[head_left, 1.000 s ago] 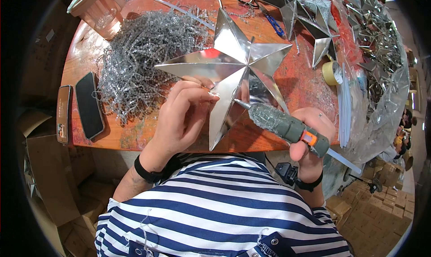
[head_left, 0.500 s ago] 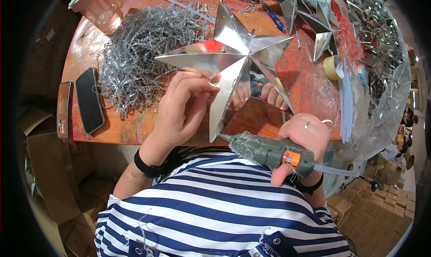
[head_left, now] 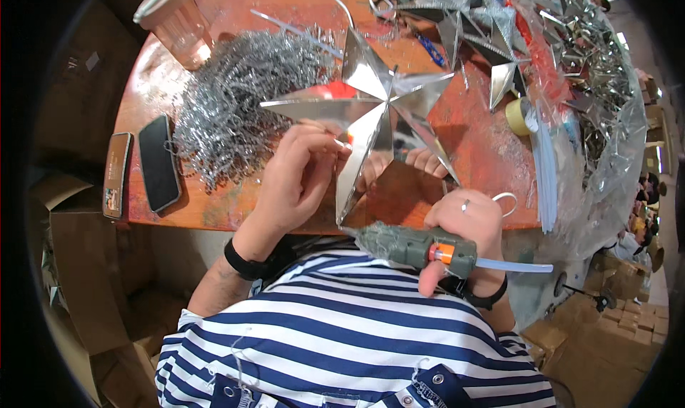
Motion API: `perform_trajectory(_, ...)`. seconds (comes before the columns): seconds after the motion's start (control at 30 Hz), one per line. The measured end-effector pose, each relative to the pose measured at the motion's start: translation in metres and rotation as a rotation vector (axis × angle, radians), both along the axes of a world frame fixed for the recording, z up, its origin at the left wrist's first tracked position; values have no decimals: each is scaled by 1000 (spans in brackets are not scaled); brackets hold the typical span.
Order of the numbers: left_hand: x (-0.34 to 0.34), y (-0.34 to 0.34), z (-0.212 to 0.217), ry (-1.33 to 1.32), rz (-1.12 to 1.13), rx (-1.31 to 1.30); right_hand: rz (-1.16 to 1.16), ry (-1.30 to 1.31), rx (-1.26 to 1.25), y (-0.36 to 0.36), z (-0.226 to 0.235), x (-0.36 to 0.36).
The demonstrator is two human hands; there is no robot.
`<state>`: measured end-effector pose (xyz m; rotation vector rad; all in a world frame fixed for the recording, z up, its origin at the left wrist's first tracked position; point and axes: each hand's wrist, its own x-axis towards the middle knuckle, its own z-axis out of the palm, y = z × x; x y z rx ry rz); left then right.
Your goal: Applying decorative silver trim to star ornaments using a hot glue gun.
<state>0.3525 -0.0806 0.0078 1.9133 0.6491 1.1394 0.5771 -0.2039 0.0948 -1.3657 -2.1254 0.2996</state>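
Observation:
A shiny silver five-pointed star is tilted at the near edge of the table, its lowest tip toward me. My left hand pinches the edge of the star's lower left arm between thumb and fingers. In my right hand is a dark green glue gun, smeared with dried glue, with a clear glue stick sticking out of its back. The gun's nozzle is right by the star's lowest tip; whether it touches, I cannot tell. Reflections of my fingers show in the star's mirror-like faces.
Left of the star lies a heap of silver tinsel. Beyond it are two phones and a clear lidded cup. On the right are a tape roll, glue sticks, silver stars and a plastic bag of silver pieces.
The view has shifted slightly, so the table appears lower. Both hands keep their grips, and the glue gun's nozzle stays by the star's lowest tip.

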Motion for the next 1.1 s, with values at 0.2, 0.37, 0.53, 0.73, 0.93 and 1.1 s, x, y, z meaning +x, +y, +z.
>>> perform_trajectory(0.2,-4,-8,-1,59,67,186,-146,188,90,-24,7,17)
perform_trajectory(0.37,-5,-24,7,202,38,431,-494,365,151,-55,15,33)
perform_trajectory(0.53,12,-44,18,321,-192,455,-814,359,252,-73,-7,66)
perform_trajectory(0.73,21,-78,54,346,-415,182,-977,117,135,-78,-49,111)
perform_trajectory(0.93,-24,-42,74,252,-46,304,-1084,184,48,-99,-98,154)
perform_trajectory(1.1,-46,16,81,333,407,308,-1131,191,82,-87,-83,194)
